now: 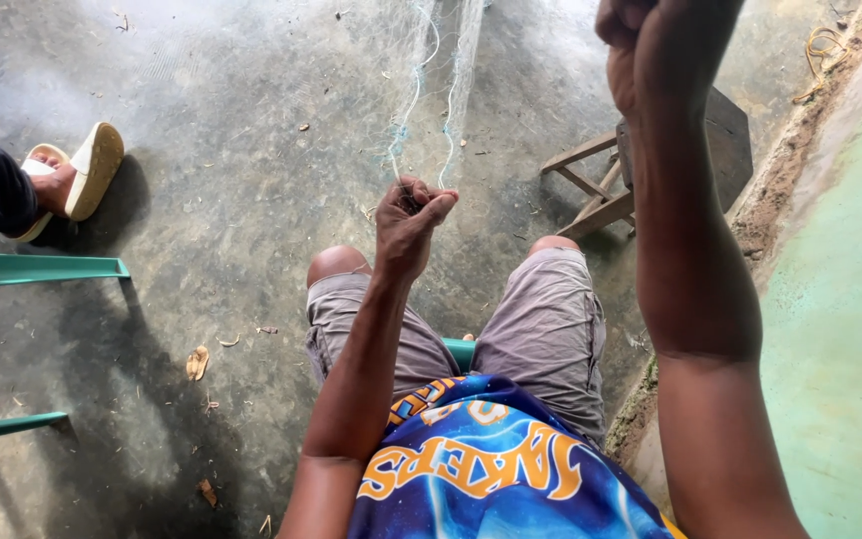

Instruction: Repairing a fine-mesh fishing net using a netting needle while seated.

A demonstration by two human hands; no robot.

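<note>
Closest to the camera, a blue shirt (491, 469) with orange lettering fills the bottom edge, and beyond it 2 knees in grey shorts (541, 319) spread apart over the edge of a green seat (461, 351). Between the knees rises the left hand (409, 225), its fingers bunched together and pinching a gathered bundle of fine net (441, 90) at the fingertips; pale blue and white threads run up from that pinch toward the top of the frame, where the sheer mesh hangs spread and almost see-through against the floor. On the right side, the right forearm reaches up past the camera, and the right hand (650, 40) is closed into a fist at the top edge; what it grips is cut off by the frame, so I cannot tell what it holds.

Behind the right arm stands a small wooden stool (591, 190), partly hidden, on the grey concrete floor (231, 230), which is strewn with dry leaf scraps. A pale green wall (850, 299) runs along the right. At the left edge, green chair legs (32, 269) show, and farther off another person's foot in a cream sandal (82, 175) rests on the floor.
</note>
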